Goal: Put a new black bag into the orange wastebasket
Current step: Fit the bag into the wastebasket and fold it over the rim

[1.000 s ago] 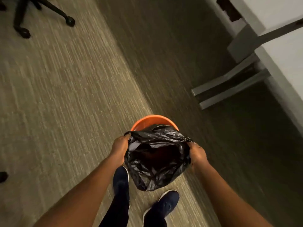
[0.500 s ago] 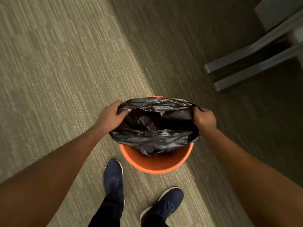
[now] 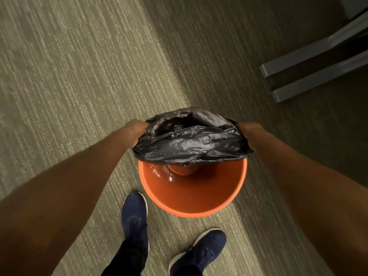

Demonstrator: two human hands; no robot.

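Note:
The orange wastebasket (image 3: 191, 198) stands on the carpet just in front of my feet, its inside bare and shiny at the near side. A crumpled black bag (image 3: 191, 140) is stretched across the basket's far rim, covering the far half of the opening. My left hand (image 3: 136, 131) grips the bag's left edge and my right hand (image 3: 248, 132) grips its right edge. Both sets of fingers are partly hidden by the plastic.
Striped grey-green carpet (image 3: 79, 86) runs all around. Two grey metal furniture feet (image 3: 310, 76) lie at the upper right, in shadow. My dark blue shoes (image 3: 135, 216) stand right below the basket.
The view has dropped closer over the basket. Both hands have pushed the bag toward the far rim, so more of the orange inside now shows at the near side.

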